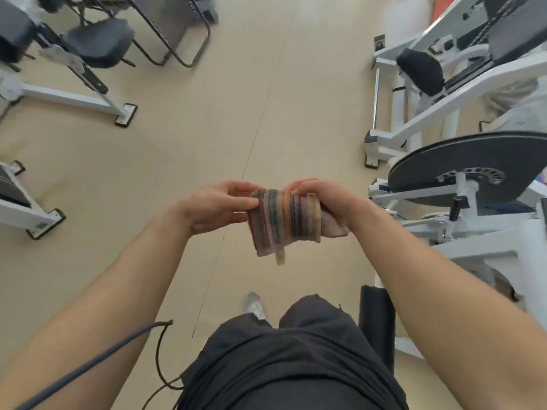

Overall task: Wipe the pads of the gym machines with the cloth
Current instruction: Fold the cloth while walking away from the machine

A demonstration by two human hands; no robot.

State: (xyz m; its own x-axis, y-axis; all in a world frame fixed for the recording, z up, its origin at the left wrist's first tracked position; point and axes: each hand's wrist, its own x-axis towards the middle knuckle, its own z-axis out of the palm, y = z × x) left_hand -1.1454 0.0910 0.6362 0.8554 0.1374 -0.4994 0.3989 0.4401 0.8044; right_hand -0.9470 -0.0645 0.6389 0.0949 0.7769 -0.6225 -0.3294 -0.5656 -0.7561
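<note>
Plainly, the striped cloth (284,220) lay on no machine; it was held folded in mid-air over the floor (207,128), in front of the person's waist. The left grip (219,204) pinched its left edge between thumb and fingers. The right grip (328,199) was curled round its right side, clamped on the folds. A sticker (41,224) on a machine foot near the floor's left edge was too blurred to read. The floor was pale beige, with a thin seam up its middle. White-framed machines stood on both sides, with a black seat pad (97,39) far left and another black pad (420,69) far right. A dark round disc (473,164) sat just right of the hands, apart from them. A dark cable (88,368) hung at lower left.
</note>
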